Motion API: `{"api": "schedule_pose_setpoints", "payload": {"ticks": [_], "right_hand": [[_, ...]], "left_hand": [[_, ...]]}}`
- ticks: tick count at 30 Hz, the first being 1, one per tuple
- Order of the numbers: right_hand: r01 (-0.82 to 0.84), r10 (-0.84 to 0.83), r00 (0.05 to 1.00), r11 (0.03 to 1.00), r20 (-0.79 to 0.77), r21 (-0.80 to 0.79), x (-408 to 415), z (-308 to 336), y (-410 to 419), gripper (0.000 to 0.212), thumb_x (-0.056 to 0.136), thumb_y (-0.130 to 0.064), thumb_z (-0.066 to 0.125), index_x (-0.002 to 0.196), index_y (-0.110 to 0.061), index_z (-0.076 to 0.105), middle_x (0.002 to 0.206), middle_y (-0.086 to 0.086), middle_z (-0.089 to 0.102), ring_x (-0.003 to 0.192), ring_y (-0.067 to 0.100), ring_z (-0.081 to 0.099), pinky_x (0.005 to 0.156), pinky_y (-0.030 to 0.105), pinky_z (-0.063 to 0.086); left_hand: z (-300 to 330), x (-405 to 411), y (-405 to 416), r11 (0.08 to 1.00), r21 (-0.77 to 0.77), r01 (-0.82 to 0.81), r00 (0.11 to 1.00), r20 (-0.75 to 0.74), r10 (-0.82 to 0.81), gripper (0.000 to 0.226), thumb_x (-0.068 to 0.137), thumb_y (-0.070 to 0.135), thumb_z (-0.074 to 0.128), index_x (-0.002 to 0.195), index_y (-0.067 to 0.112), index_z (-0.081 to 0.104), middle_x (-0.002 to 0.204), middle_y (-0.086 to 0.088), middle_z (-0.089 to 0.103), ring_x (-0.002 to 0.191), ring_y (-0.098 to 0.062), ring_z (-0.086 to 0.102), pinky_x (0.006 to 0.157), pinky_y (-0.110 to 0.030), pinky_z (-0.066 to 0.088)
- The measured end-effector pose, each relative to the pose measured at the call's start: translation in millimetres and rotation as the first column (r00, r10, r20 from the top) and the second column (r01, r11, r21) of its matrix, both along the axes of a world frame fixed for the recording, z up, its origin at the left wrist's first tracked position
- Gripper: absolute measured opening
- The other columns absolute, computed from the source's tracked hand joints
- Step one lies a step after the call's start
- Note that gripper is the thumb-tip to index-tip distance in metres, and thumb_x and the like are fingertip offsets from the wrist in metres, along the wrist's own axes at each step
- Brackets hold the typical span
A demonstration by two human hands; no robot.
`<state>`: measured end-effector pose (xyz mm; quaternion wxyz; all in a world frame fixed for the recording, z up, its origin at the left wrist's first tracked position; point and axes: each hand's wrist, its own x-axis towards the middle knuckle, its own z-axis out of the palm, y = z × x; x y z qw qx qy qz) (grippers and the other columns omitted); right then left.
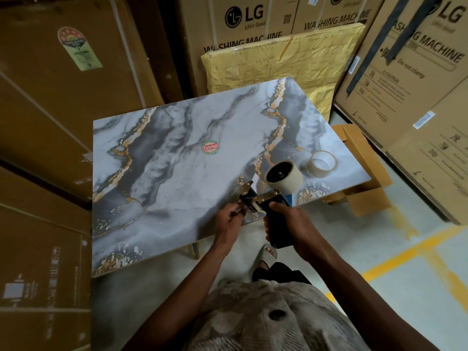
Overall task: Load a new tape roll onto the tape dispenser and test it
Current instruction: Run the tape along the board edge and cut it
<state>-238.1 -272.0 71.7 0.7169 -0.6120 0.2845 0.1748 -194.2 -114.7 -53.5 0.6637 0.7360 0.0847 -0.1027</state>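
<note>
My right hand grips the black handle of a tape dispenser held over the near right edge of the marble-patterned table. A cream tape roll sits on the dispenser's black hub. My left hand pinches at the dispenser's front end, near its brass metal plate; what its fingertips hold is too small to tell. A second, nearly used-up tape roll lies flat on the table just right of the dispenser.
Large cardboard appliance boxes wall in the table on the left, back and right. A yellow wrapped panel leans behind the table. An open small carton sits on the floor at the right. Yellow floor lines run nearby.
</note>
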Motion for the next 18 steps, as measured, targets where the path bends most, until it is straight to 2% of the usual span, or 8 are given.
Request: {"api": "schedule_pose_setpoints", "payload": {"ticks": [3,5,7,10,13,16,18], "right_hand": [[-0.001,0.001,1.0,1.0,-0.006,-0.003,1.3,-0.9,-0.6,0.034,0.097,-0.025,0.059,0.107,0.007,0.063,0.078,0.02,0.066,0.061,0.028,0.065,0.054,0.033,0.054],[0.005,-0.005,1.0,1.0,-0.009,0.002,1.9,-1.0,-0.9,0.033,0.097,-0.025,0.058,0.106,0.007,0.063,0.078,0.02,0.066,0.06,0.028,0.064,0.054,0.033,0.054],[0.004,-0.004,1.0,1.0,-0.01,-0.003,2.3,-1.5,-1.1,0.033,0.098,-0.025,0.058,0.106,0.007,0.063,0.078,0.02,0.066,0.06,0.028,0.064,0.054,0.033,0.054],[0.007,-0.007,1.0,1.0,-0.01,-0.003,3.4,-2.0,-0.6,0.031,0.098,-0.025,0.058,0.102,0.005,0.064,0.078,0.02,0.066,0.06,0.027,0.064,0.054,0.033,0.054],[0.012,-0.012,1.0,1.0,-0.012,0.012,3.9,-2.4,1.2,0.03,0.098,-0.025,0.058,0.098,0.004,0.064,0.078,0.021,0.064,0.059,0.028,0.063,0.054,0.034,0.053],[0.017,-0.017,1.0,1.0,-0.016,0.012,2.7,-2.9,5.6,0.03,0.098,-0.025,0.058,0.092,0.003,0.066,0.075,0.02,0.064,0.058,0.028,0.062,0.053,0.033,0.053],[0.024,-0.024,0.999,1.0,-0.023,0.003,1.8,-3.3,7.2,0.031,0.098,-0.026,0.059,0.091,0.003,0.068,0.075,0.02,0.065,0.058,0.027,0.063,0.053,0.032,0.053]], "left_hand": [[-0.4,2.3,0.3,1.0,0.003,0.022,1.0,0.021,-0.022,0.016,0.094,0.014,0.063,0.092,0.026,0.074,0.091,-0.003,0.069,0.075,-0.001,0.06,0.068,-0.023,0.048],[-0.8,4.1,0.9,0.999,0.014,0.046,0.999,0.028,-0.047,0.02,0.094,0.01,0.063,0.09,0.027,0.073,0.086,0.007,0.065,0.073,0.001,0.057,0.066,-0.019,0.044],[-2.4,6.2,2.2,0.997,0.036,0.074,0.996,0.038,-0.075,0.02,0.094,0.01,0.062,0.089,0.026,0.072,0.083,0.016,0.063,0.074,0.001,0.057,0.065,-0.018,0.043],[-5.9,8.1,4.6,0.993,0.055,0.1,0.994,0.028,-0.101,0.02,0.094,0.013,0.062,0.089,0.029,0.073,0.085,0.015,0.062,0.075,0.0,0.057,0.067,-0.022,0.044],[-7.3,5.9,5.8,0.997,0.004,0.071,0.997,-0.04,-0.071,0.015,0.095,0.019,0.062,0.093,0.025,0.075,0.082,0.009,0.064,0.071,-0.005,0.054,0.065,-0.026,0.042],[-3.2,2.1,3.8,0.995,-0.096,0.006,0.991,-0.133,-0.019,0.02,0.097,0.013,0.057,0.099,0.019,0.075,0.082,0.001,0.069,0.074,-0.01,0.055,0.062,-0.024,0.044],[-2.3,-0.4,3.7,0.987,-0.155,-0.049,0.982,-0.189,0.019,0.021,0.098,0.01,0.055,0.1,0.02,0.073,0.084,0.003,0.071,0.075,-0.01,0.059,0.061,-0.021,0.047]]}}
